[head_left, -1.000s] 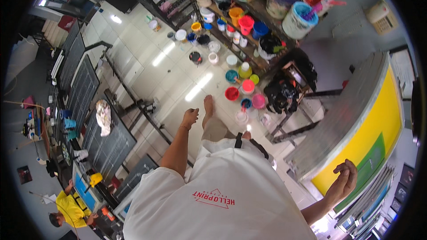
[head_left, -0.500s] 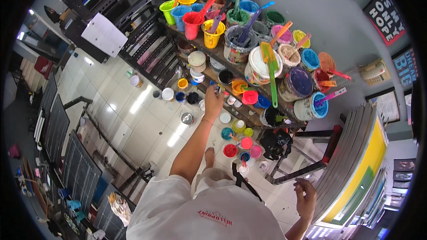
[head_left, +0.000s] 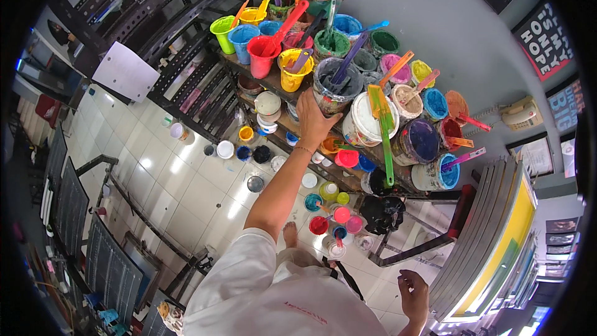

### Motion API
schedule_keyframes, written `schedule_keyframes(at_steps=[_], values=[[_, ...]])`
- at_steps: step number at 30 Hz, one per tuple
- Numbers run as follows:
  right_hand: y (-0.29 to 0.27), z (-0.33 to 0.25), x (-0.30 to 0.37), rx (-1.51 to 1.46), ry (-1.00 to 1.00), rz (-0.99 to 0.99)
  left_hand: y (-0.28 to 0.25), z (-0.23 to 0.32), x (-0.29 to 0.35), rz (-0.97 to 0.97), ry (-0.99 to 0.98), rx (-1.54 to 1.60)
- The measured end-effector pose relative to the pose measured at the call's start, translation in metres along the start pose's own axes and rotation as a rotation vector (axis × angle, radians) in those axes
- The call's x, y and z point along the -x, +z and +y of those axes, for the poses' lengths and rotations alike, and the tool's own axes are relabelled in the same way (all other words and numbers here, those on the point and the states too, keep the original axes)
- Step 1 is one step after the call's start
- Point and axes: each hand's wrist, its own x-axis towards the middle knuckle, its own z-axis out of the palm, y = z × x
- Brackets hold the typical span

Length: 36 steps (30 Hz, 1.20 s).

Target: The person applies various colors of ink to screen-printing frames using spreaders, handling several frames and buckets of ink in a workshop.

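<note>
My left hand [head_left: 316,118] is raised to the edge of the upper shelf. Its fingers and thumb spread round the lower side of a paint-smeared bucket [head_left: 328,102] of dark grey paint, gripping it; some fingertips are hidden. A purple spatula [head_left: 349,59] stands in that bucket. Just right of it is a white lidded tub [head_left: 364,130], with a green spatula [head_left: 387,149] lying across the lid. To its left stands a yellow cup [head_left: 292,78] of paint. Low on the right, my right hand [head_left: 413,295] hangs in the air, fingers loosely bent and apart, holding nothing visible.
Several paint pots crowd the upper shelf [head_left: 273,81]. More tubs, including a red one [head_left: 318,225], stand on the tiled floor below. A black metal rack [head_left: 186,81] is at the left, stacked framed screens [head_left: 491,242] at the right, and a telephone [head_left: 521,114] on the wall.
My left hand has moved up from the lower shelf to the dark grey paint bucket on the upper shelf. My right hand has shifted slightly downward. The view has moved closer to the shelves.
</note>
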Motion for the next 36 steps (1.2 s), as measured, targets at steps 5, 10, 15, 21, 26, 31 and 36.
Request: schedule_keyframes(at_steps=[5, 10, 15, 21, 26, 31, 36], values=[[0.0, 0.003, 0.005, 0.018, -0.009, 0.011, 0.011, 0.002, -0.009, 0.037, -0.045, -0.01], [0.001, 0.007, 0.009, -0.009, 0.034, 0.017, 0.016, 0.005, -0.015, 0.067, -0.083, 0.09], [0.002, 0.009, 0.011, 0.006, 0.058, 0.001, 0.016, 0.003, -0.015, 0.121, -0.086, 0.131], [0.004, 0.011, 0.008, 0.005, 0.075, -0.006, 0.007, 0.002, -0.008, 0.099, -0.056, 0.173], [0.003, 0.011, 0.002, 0.026, 0.059, -0.029, -0.004, -0.003, 0.0, 0.083, -0.01, 0.226], [0.005, 0.011, -0.002, 0.047, 0.031, -0.033, -0.005, -0.002, 0.003, 0.106, 0.027, 0.139], [0.008, 0.008, -0.004, 0.037, -0.008, -0.069, 0.007, 0.016, 0.014, 0.218, -0.081, 0.082]])
